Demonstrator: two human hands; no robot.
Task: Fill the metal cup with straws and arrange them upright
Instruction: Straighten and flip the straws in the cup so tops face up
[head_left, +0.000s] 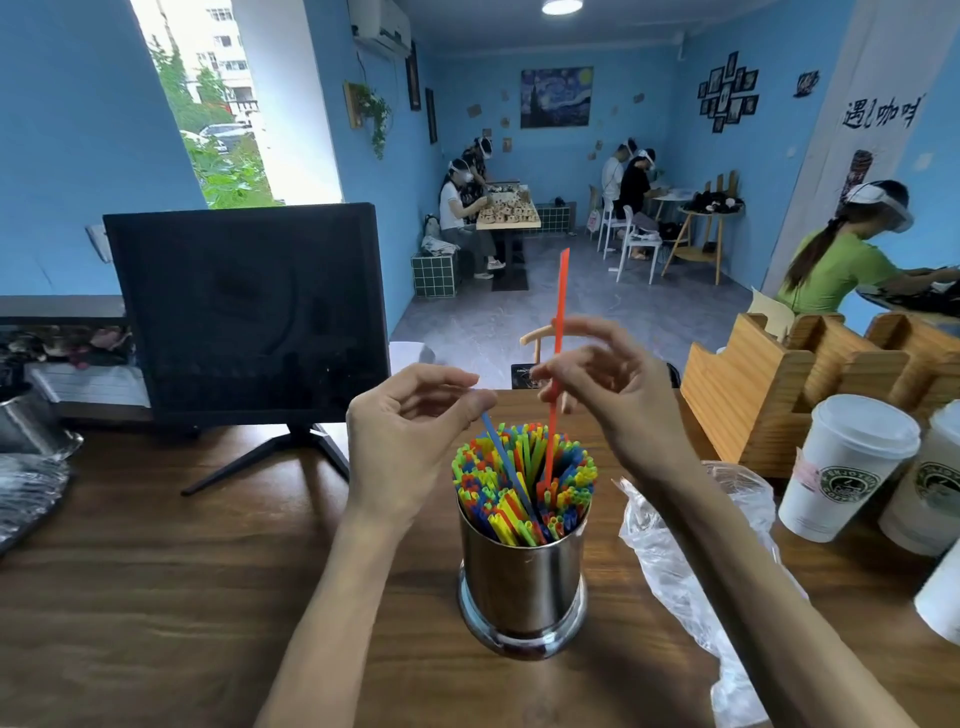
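Left hand (410, 431): I am pinching a blue straw (506, 465), slanting into the bundle. Right hand (602, 395): I am pinching an orange straw (558, 332), standing near upright, lower end among the others. Metal cup (522, 582): sitting mid-bench just below both hands, packed with coloured straws (524, 483). Bench (156, 597): carrying a clear plastic bag (675, 551) right of the cup, lidded paper cups (847, 467) far right, a dark monitor (249, 312) far left.

Single head view, wide-angle, looking forward-down, close over counter (156, 597); far room probably distorted.
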